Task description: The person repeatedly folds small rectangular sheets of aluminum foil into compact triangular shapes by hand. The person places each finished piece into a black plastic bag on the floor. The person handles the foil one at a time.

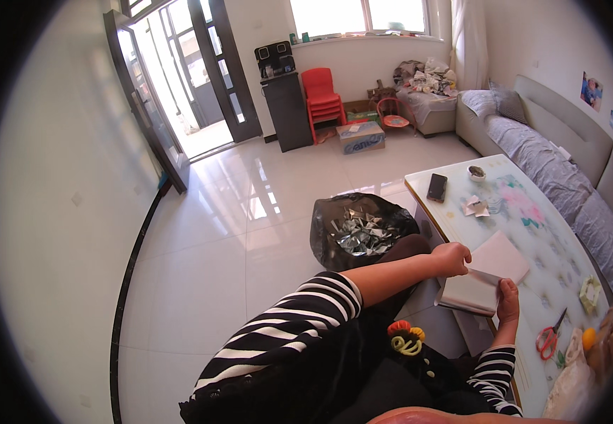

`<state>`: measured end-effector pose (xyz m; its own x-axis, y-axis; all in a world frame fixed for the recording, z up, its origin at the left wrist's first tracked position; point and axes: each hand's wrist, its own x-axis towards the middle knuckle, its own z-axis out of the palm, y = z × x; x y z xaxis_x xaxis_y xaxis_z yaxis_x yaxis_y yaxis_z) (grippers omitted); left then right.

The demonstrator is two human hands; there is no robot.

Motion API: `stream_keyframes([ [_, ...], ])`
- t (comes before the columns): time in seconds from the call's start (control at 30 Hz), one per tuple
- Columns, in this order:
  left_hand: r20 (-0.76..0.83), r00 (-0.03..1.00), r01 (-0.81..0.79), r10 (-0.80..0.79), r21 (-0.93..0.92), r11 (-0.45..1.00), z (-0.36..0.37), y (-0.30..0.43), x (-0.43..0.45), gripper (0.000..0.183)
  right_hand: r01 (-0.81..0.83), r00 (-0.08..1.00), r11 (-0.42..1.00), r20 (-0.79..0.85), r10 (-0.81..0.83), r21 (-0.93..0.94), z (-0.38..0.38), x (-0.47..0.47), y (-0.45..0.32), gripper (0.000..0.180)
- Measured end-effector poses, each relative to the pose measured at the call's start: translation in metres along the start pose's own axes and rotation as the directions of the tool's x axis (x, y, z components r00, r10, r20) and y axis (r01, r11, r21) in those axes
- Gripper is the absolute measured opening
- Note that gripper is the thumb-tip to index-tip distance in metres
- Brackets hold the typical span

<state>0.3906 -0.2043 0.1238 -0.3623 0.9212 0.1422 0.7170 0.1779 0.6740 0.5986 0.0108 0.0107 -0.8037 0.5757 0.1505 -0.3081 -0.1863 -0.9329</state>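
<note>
Silvery foil paper (468, 293), in what looks like a stack of sheets, is held by my right hand (508, 301) at its right side, over the table edge. My left hand (450, 259), fingers curled, is at the upper left corner of this paper. Whether it pinches a sheet is not clear. Just beyond, a pale pinkish paper sheet or stack (500, 257) lies on the glass-topped table (545, 249). Left of the table, a black plastic bag (325, 241) stands open on the floor, holding many folded silver paper pieces (362, 232).
On the table are a phone (437, 187), a small white bowl (476, 173), folded paper (476, 206), red-handled scissors (548, 339) and a green box (590, 294). A sofa (566, 143) runs along the right. Stacked red chairs (321, 98) and a cardboard box (360, 138) stand behind.
</note>
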Motion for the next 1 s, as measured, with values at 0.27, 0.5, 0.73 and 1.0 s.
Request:
stream_keyframes([
  [0.27, 0.135, 0.988, 0.083, -0.068, -0.102, 0.991, -0.007, 0.002, 0.0, 0.015, 0.046, 0.999, 0.996, -0.015, -0.047, -0.08, 0.006, -0.004, -0.008, 0.018],
  [0.5, 0.132, 0.987, 0.11, -0.094, -0.118, 0.987, 0.0, -0.008, 0.01, 0.015, 0.061, 0.998, 0.998, 0.021, -0.06, -0.036, -0.004, 0.002, -0.006, 0.018],
  [0.73, 0.162, 0.974, 0.183, -0.158, -0.15, 0.972, 0.004, -0.016, 0.006, 0.016, 0.033, 0.999, 0.999, -0.038, -0.034, -0.026, 0.007, 0.0, -0.006, 0.014],
  [1.0, 0.132, 0.989, 0.094, -0.062, -0.249, 0.964, 0.008, -0.037, 0.017, 0.017, -0.01, 0.989, 0.92, -0.137, -0.048, -0.391, 0.019, 0.0, -0.025, 0.024],
])
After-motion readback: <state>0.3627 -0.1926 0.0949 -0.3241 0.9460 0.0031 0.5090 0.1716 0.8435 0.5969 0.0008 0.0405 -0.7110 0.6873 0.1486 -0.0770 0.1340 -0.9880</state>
